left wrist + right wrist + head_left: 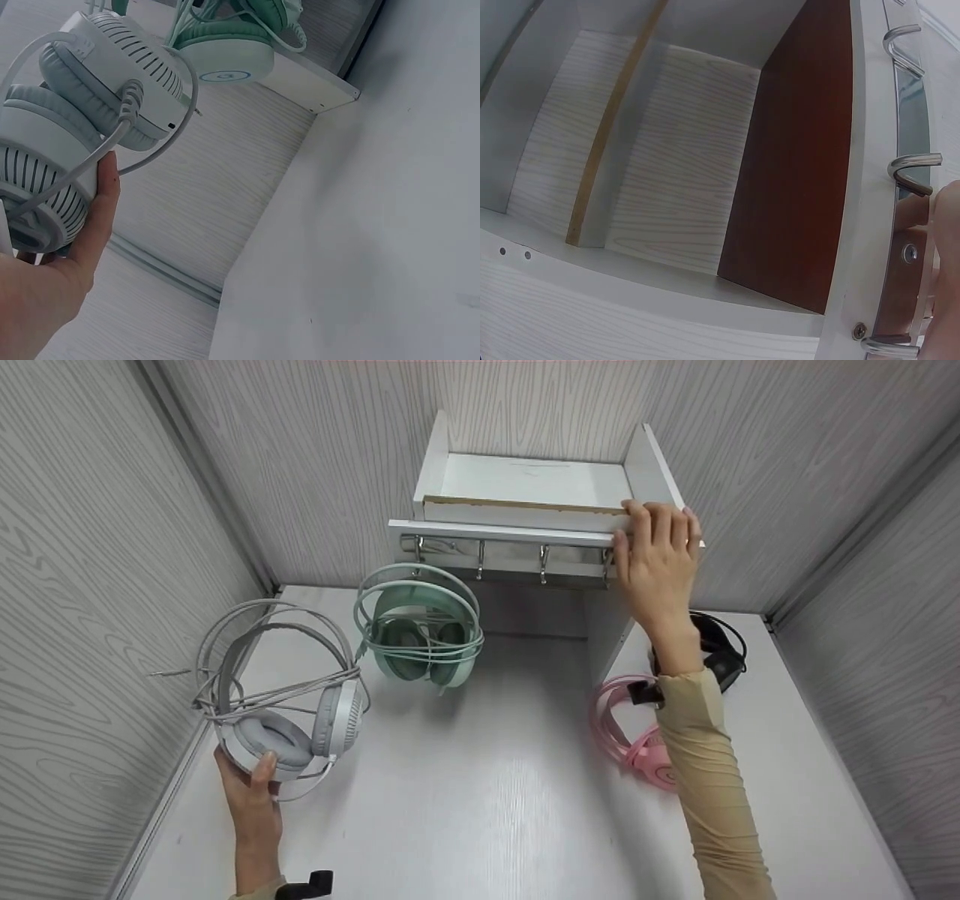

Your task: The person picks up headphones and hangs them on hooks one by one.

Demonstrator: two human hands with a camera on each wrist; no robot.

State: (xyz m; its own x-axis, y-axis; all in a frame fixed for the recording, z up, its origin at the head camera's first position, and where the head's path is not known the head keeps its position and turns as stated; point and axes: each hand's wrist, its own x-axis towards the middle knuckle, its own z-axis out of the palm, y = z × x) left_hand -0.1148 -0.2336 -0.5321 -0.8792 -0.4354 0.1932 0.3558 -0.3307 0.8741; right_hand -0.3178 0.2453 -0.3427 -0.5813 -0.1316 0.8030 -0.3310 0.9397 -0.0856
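Note:
My left hand (253,802) grips a pair of grey-white headphones (346,720) from below, thumb on one ear cup. Its cable is wrapped around the headband, and a plug end sticks out to the left. In the left wrist view, the headphones' vented ear cups (142,67) stand above the fingers. My right hand (660,559) grips the right end of a white hook rack (510,534), fingers over its top edge and thumb in front. Mint-green headphones (461,671) hang from the leftmost hook. In the right wrist view, metal hooks (915,161) line the rail beside the hand (946,277).
Pink headphones (656,765) lie right of the rack, partly behind my right sleeve. Black headphones (726,667) are behind them. The rack has an upper shelf (532,484) with side panels. Wood-grain walls (97,585) enclose the white surface (487,810) on the left, back and right.

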